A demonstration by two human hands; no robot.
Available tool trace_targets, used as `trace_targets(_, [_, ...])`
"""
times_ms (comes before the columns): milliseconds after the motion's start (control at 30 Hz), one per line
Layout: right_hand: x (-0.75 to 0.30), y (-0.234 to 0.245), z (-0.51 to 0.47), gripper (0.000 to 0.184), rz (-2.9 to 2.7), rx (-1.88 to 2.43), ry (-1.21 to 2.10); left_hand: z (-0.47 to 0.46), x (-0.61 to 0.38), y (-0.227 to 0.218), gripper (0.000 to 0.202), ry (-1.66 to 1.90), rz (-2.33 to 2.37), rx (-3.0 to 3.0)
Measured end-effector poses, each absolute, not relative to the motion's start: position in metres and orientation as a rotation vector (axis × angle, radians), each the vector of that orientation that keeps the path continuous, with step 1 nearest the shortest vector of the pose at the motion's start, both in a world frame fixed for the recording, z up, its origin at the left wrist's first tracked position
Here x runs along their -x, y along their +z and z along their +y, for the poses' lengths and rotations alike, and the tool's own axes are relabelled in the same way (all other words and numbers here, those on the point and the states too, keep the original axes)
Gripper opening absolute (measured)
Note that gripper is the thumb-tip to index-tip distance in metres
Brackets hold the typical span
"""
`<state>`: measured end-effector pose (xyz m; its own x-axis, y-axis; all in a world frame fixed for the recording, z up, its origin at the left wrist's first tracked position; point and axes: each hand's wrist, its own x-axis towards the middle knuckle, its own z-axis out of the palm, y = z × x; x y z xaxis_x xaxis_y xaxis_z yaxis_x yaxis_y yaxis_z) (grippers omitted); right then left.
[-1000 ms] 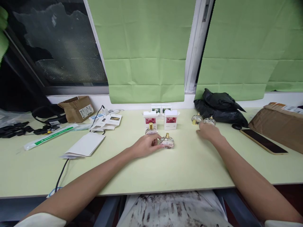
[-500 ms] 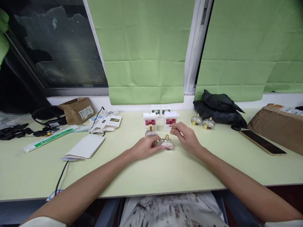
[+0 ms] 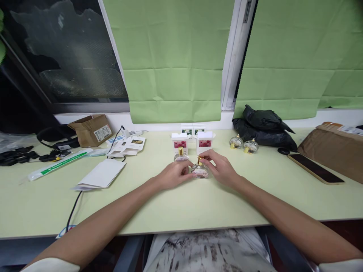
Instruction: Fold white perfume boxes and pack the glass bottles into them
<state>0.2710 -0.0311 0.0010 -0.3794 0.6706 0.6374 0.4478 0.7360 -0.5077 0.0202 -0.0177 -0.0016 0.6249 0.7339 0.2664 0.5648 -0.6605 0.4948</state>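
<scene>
A round clear perfume bottle point(image 3: 200, 173) stands upright on the table in front of me. My left hand point(image 3: 175, 175) is closed on its left side, thumb and fingers against the glass. Between thumb and fingertips, my right hand point(image 3: 221, 166) pinches a gold cap point(image 3: 199, 160) at the top of that bottle. Whether the cap is fully seated I cannot tell. Just behind my left fingers is a second perfume bottle point(image 3: 180, 155), wearing a gold cap and partly hidden by the hand. Two white boxes with pink pictures, a left box point(image 3: 179, 142) and a right box point(image 3: 204, 142), stand behind the bottles.
Green-pictured boxes point(image 3: 193, 129) stand farther back. Two more bottles point(image 3: 243, 145) sit at right, near black plastic bags point(image 3: 262, 128). A phone point(image 3: 316, 168) and a brown parcel point(image 3: 334, 149) lie far right. White folded card point(image 3: 102, 173), a cable and a small carton point(image 3: 92, 130) occupy the left.
My right hand has brought the gold cap left, from beside the bottle onto its top. My left hand stays at the bottle. The camera view has shifted slightly.
</scene>
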Motion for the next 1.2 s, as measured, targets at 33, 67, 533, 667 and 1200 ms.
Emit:
trace_targets(33, [-0.2714,0.0011,-0.0310,0.017,-2.045,0.848,0.323,-0.0177,-0.0202,-0.0015,0.041,0.640,1.037,-2.487])
trace_targets(67, [-0.2717,0.0011,-0.0309,0.017,-2.050,0.848,0.334,-0.0178,-0.0203,-0.0014,0.042,0.639,1.037,-2.487])
trace_targets(533, [-0.2752,-0.0034,-0.0249,0.016,-2.129,0.759,0.260,-0.0182,-0.0199,0.0001,0.041,0.631,1.026,-2.497])
trace_targets(667, [-0.2784,-0.0043,-0.0223,0.015,-2.141,0.741,0.237,-0.0184,-0.0202,0.0000,0.041,0.642,1.027,-2.488])
trace_targets(1200, [-0.2805,0.0008,-0.0245,0.022,-2.191,0.740,0.292,-0.0186,-0.0200,0.0004,0.040,0.643,1.009,-2.494])
